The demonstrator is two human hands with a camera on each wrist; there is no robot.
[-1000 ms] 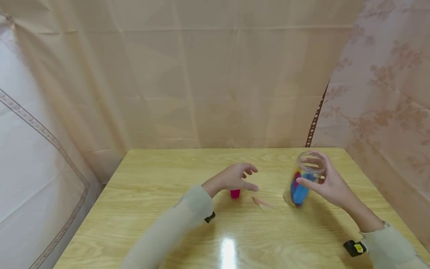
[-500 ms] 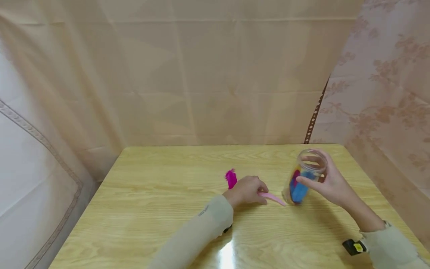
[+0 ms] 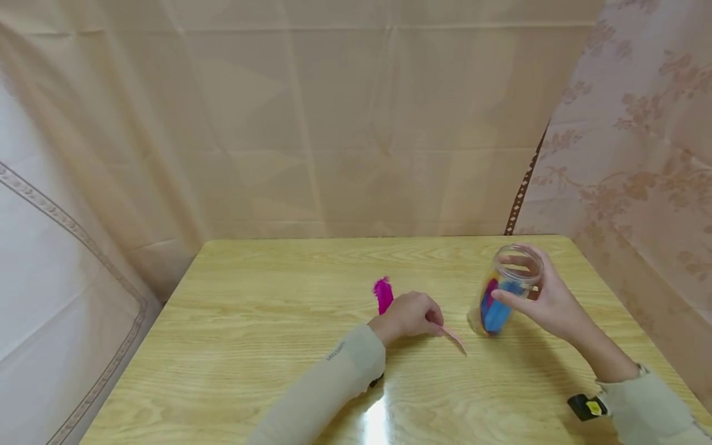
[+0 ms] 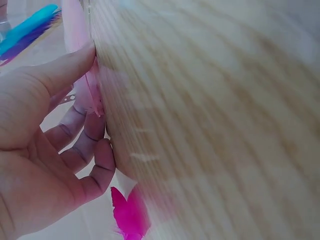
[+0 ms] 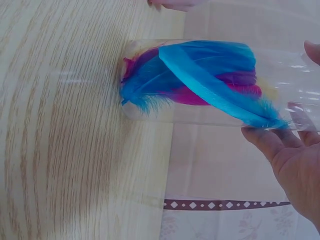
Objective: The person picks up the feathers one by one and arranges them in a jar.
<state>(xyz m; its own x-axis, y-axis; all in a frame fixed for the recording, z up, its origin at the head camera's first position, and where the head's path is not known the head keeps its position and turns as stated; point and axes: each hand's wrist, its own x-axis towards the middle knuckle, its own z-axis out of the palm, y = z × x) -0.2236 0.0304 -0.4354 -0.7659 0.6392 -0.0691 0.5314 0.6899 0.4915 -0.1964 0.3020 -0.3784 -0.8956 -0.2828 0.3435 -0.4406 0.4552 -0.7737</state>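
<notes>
My left hand (image 3: 410, 314) pinches a pale pink feather (image 4: 81, 30) between thumb and fingertips, low over the table; in the head view the feather's free end points toward the right front. Behind that hand a magenta feather (image 3: 383, 295) lies on the wood, its lower part hidden by the hand. Around the upper part of a clear, open-mouthed jar (image 3: 470, 318) my right hand (image 3: 542, 303) curls its fingers and thumb. The jar leans a little, its base at the tabletop. Blue feathers (image 5: 215, 65), with magenta, purple and yellow ones, are inside it.
The wood-grain table (image 3: 250, 309) reaches back to a beige cloth curtain (image 3: 356, 123). A floral cloth (image 3: 645, 154) hangs along the right side, and a white cloth (image 3: 50, 278) along the left.
My left hand has come down and to the right onto the pink feather and taken hold of it, then turned it slightly. The magenta feather is now more exposed. The right hand and jar stay put.
</notes>
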